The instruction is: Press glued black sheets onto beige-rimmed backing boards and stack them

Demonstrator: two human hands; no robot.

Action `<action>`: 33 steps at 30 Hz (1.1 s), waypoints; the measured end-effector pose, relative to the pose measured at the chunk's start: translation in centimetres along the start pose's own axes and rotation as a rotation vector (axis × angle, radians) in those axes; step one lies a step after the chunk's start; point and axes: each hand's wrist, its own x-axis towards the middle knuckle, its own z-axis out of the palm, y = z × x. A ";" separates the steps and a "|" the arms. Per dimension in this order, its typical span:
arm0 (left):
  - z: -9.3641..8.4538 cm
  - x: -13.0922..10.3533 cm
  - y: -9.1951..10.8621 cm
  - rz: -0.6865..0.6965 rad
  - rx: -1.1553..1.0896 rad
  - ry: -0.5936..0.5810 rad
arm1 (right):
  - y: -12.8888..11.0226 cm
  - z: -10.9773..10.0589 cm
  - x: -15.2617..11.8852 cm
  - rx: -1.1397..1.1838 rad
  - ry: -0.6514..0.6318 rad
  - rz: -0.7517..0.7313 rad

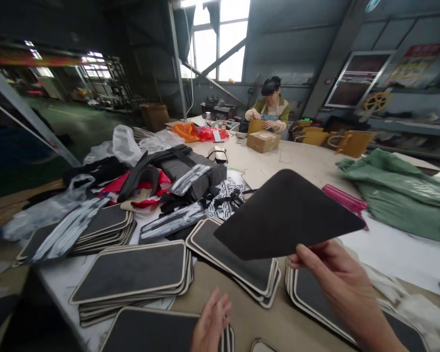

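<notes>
Wall poster [416, 61]: lettering too small to read. Right hand [339, 278]: grip pinches black sheet [289, 215] by edge, above panel stacks [234, 254] on tabletop [300, 157]. Left hand [211, 322]: grip slack, empty.

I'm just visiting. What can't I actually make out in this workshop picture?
All in the head view:
Dark panel: its far face, turned away from the camera.
Stack at the right: part of its top, covered by the right hand.
Nearest stack: its near end, cut off by the bottom edge.
Wall poster: its writing, blurred and too small.
</notes>
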 end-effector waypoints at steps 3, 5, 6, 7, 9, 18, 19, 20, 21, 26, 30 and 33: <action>3.5 -0.8 3.2 -0.028 -0.183 -0.065 | 1.0 -2.7 -3.9 0.060 0.031 0.115; 5.1 -1.6 4.3 -0.038 -0.184 -0.089 | 1.6 -4.0 -6.2 0.116 0.074 0.181; 5.6 -2.1 4.4 -0.042 -0.165 -0.088 | 1.9 -4.6 -7.3 0.145 0.109 0.204; 5.9 -2.5 4.2 -0.044 -0.139 -0.078 | 2.1 -5.2 -8.4 0.169 0.151 0.224; 5.8 -3.4 3.3 -0.022 -0.054 -0.044 | 2.7 -6.3 -10.7 0.192 0.243 0.262; 1.7 -6.2 -2.5 0.435 0.917 -0.251 | 10.7 -7.4 -25.9 0.071 0.428 0.803; 1.4 -6.3 -3.2 0.464 0.977 -0.283 | 11.7 -7.0 -27.3 0.114 0.451 0.852; 1.1 -6.3 -3.9 0.478 1.035 -0.307 | 12.6 -6.6 -28.4 0.160 0.477 0.891; 1.0 -6.3 -4.5 0.485 1.094 -0.328 | 13.5 -6.1 -29.3 0.207 0.502 0.922; 0.8 -5.8 -6.1 0.494 1.340 -0.381 | 15.6 -4.7 -30.7 0.380 0.582 1.027; 0.9 -5.1 -6.3 0.452 1.421 -0.424 | 15.6 -4.5 -30.6 0.438 0.533 1.094; 1.0 -4.6 -6.4 0.440 1.417 -0.458 | 16.0 -5.3 -31.1 0.389 0.444 1.180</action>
